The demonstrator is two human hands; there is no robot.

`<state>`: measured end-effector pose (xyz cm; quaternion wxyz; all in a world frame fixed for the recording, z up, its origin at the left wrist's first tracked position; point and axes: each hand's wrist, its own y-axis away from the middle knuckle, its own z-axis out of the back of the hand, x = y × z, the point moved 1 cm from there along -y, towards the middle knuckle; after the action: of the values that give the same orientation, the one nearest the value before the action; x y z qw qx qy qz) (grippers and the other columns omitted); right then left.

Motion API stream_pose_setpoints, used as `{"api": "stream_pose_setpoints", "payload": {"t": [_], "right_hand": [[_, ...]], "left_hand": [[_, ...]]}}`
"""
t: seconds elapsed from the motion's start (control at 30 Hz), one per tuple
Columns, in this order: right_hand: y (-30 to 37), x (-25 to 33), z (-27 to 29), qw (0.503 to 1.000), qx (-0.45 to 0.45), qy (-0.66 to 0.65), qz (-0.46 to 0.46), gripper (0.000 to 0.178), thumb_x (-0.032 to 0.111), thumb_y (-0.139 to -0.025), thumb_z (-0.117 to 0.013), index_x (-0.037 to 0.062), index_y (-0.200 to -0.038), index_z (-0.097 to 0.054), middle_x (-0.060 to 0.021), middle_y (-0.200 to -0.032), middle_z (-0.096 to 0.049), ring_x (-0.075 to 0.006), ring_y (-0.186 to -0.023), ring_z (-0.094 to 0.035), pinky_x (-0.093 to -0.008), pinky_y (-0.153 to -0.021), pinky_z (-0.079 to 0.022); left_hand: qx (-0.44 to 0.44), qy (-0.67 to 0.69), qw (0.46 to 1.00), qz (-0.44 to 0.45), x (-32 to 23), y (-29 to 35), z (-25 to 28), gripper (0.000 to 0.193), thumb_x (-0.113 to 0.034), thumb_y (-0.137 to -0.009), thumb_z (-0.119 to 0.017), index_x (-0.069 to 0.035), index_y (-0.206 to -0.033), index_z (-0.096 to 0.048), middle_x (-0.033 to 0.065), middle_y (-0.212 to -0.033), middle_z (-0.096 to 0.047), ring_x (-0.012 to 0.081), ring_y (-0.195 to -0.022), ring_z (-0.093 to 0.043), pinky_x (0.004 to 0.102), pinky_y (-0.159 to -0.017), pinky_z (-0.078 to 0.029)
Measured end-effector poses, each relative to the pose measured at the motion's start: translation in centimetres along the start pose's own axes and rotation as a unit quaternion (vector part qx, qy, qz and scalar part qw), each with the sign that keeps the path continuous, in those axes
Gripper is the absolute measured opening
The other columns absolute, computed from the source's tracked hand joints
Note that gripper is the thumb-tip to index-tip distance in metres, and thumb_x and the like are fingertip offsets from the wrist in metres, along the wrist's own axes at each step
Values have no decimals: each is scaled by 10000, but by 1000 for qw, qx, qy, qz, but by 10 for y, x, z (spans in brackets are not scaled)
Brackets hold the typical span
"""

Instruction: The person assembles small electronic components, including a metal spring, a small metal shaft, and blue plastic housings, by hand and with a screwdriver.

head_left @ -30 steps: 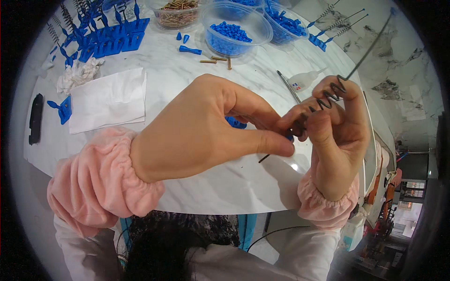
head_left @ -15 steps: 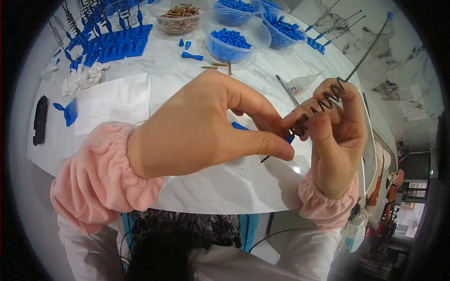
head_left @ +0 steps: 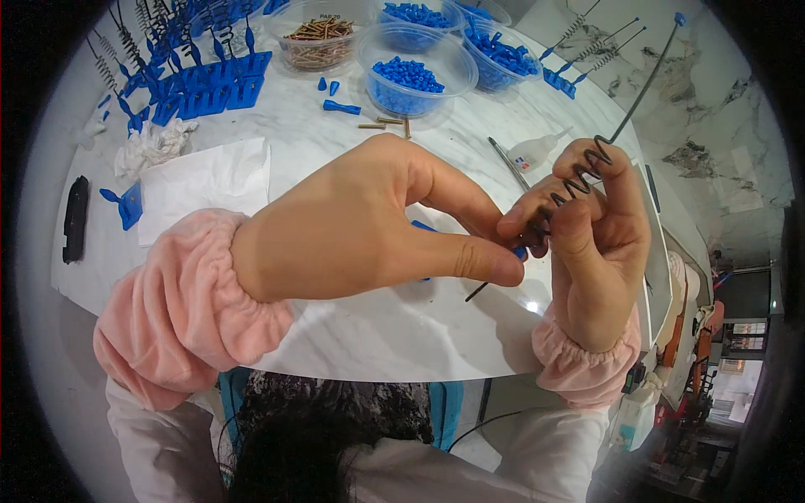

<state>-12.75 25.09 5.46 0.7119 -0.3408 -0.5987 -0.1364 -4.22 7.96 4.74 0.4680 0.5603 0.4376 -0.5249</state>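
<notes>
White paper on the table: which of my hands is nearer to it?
Left. Your left hand is to the right of the white paper, its pink sleeve overlapping it in view; your right hand is farther right, holding the black spring.

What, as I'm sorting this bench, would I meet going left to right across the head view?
Black bar → blue clip → white paper → left hand → right hand → blue tip of the black coiled wire.

Free passage is left between the pink sleeves [head_left: 189, 306] at the near edge of the bench [head_left: 369, 339]; at the back it is blocked by blue stands [head_left: 241, 88] and plastic tubs [head_left: 459, 65]. At right it is crossed by the coiled black wire [head_left: 580, 178].
</notes>
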Motion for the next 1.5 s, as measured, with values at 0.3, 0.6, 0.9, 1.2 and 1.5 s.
{"api": "stream_pose_setpoints", "payload": {"t": [0.3,0.6,0.9,1.2,1.5], "right_hand": [[2,1,0,1000,10,16,6,415,222,-930,-599,9,-1237,-421,-94,-1057,-434,-213,-736,-635,-255,-530,-417],[1,4,4,999,12,45,6,431,233,-942,-577,-12,-1252,-406,-105,-1089,-440,-220,-746,-640,-269,-564,-462],[2,4,-1,999,9,44,3,445,238,-948,-569,-55,-1230,-386,-113,-1053,-489,-209,-752,-635,-270,-609,-473],[11,9,-1,985,-50,144,86,406,254,-960,-543,-33,-1212,-404,-171,-879,-618,-192,-752,-596,-282,-671,-466],[9,-6,0,947,6,269,175,331,198,-962,-530,-34,-1165,-408,-202,-896,-618,-235,-755,-624,-318,-632,-528]], "left_hand": [[18,18,998,-63,10,-2,-1,85,-38,-818,-699,17,-883,-699,71,-899,-703,110,-869,-614,262,-822,-475],[14,3,999,-46,8,-1,2,162,-27,-851,-653,15,-999,-704,89,-953,-705,132,-937,-624,272,-878,-473],[-13,-15,1000,-5,8,3,0,176,-14,-826,-675,6,-998,-709,94,-955,-709,135,-931,-636,273,-888,-473],[-55,-60,988,-131,16,0,10,231,-27,-803,-697,15,-1030,-686,94,-948,-700,131,-918,-630,247,-857,-470],[-123,-247,950,-147,63,14,15,469,-51,-653,-791,-18,-1086,-613,93,-1037,-635,217,-965,-611,313,-865,-469]]}}
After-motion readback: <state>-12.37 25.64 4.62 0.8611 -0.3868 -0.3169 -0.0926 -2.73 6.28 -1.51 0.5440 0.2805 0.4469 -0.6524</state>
